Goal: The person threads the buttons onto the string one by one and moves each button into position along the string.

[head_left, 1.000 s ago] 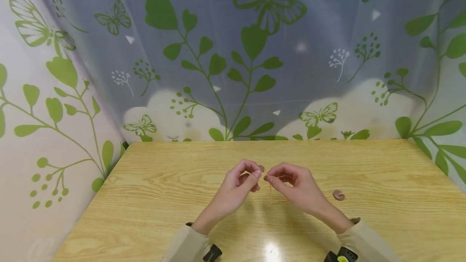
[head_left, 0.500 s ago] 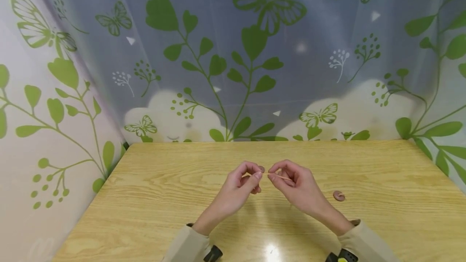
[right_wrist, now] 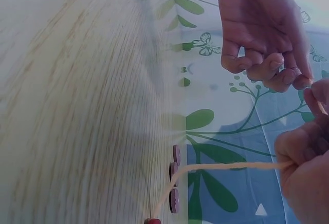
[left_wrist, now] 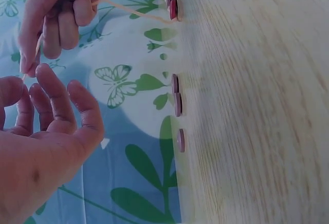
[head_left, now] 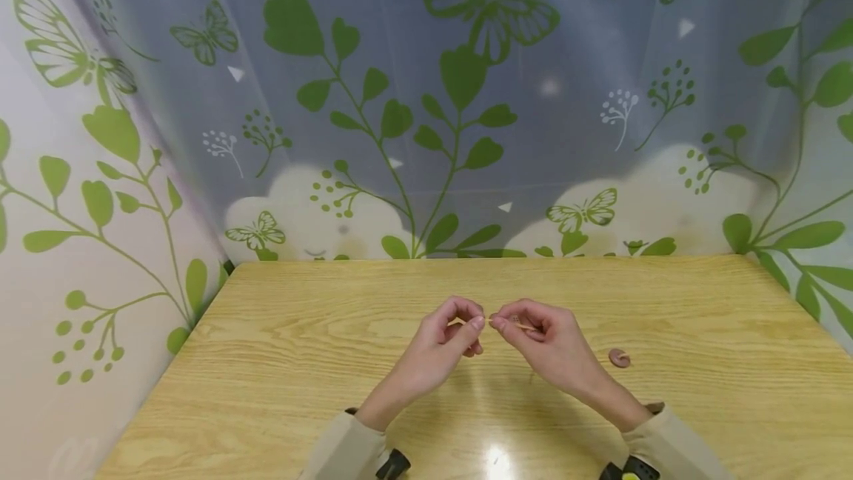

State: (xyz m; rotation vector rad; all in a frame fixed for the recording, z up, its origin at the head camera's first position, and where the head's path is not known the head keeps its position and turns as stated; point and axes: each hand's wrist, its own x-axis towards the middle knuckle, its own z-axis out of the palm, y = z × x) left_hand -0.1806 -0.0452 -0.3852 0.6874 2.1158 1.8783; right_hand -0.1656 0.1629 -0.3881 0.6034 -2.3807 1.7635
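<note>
Thumb and fingertips of my left hand (head_left: 443,339) pinch a thin pale cord (head_left: 528,327) in front of my chest. Facing it, my right hand (head_left: 549,343) pinches the same cord, fingertips close to the left ones, and a length runs back under its curled fingers. In the right wrist view the cord (right_wrist: 231,166) leaves the lower fingers and slopes down to a small reddish disc (right_wrist: 152,221) on the table. The head view shows one round brown disc (head_left: 620,358) right of my right hand, a pale curve of cord on its face.
Several more brown discs (left_wrist: 178,104) show edge-on along the tabletop in the left wrist view. The wood-grain table (head_left: 300,347) ends at a printed curtain (head_left: 373,228) behind it, with another curtain panel along the left side.
A second ago a cord end hung from my right fingertips. Half a second ago the cord spanned the gap between the hands; now the fingertips are nearer and less of it shows.
</note>
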